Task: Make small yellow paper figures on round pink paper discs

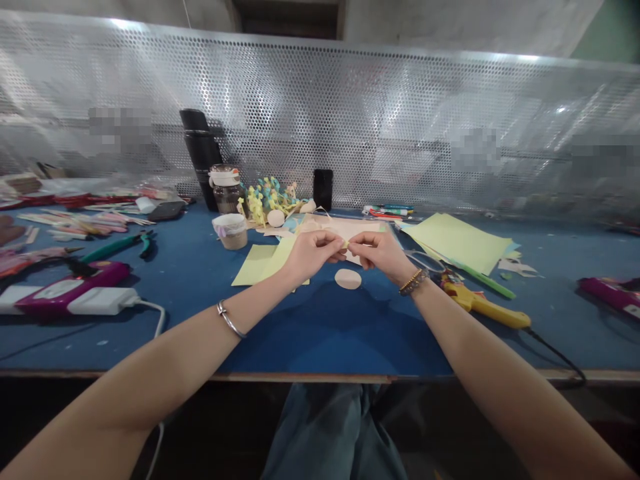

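Observation:
My left hand (pixel 317 253) and my right hand (pixel 377 253) meet fingertip to fingertip above the blue table. Both are closed in a pinch on a small yellow piece (pixel 345 245), mostly hidden by the fingers; it looks like paper. Just below them a pale oval disc (pixel 348 279) lies flat on the table. Yellow paper sheets (pixel 257 263) lie beside my left hand. Behind the hands is a pale pink sheet (pixel 363 227). A yellow glue gun (pixel 493 311) rests to the right of my right wrist.
At the back stand a black flask (pixel 200 157), a lidded jar (pixel 227 190), a small tub (pixel 231 233), yellow and blue paper flowers (pixel 265 200) and a phone (pixel 323 189). Green-handled pliers (pixel 113 248) and a purple power strip (pixel 75 287) lie left; a green cutter (pixel 483 279) lies right.

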`<state>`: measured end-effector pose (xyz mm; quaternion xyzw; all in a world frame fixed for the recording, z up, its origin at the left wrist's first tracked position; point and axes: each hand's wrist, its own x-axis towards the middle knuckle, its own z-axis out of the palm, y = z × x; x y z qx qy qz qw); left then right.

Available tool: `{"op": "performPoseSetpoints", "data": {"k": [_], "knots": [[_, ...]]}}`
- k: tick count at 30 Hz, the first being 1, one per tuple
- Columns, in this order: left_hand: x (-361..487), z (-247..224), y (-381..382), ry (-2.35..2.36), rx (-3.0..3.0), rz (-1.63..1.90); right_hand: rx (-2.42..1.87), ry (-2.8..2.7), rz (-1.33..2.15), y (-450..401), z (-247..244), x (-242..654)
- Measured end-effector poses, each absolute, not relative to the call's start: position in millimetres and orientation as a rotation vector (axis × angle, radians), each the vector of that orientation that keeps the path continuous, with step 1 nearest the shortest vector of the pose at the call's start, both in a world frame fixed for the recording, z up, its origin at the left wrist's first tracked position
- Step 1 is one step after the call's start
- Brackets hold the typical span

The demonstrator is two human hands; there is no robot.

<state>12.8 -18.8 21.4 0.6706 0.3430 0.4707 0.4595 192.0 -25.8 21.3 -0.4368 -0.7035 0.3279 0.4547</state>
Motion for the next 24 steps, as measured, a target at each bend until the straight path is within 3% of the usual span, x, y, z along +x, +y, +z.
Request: {"op": "performPoseSetpoints", "data": {"k": [24], "knots": [[10.1, 26.8, -20.2, 0.876, 1.788, 1.112, -1.078, -1.796, 0.748, -26.7, 21.8, 194.0]]}}
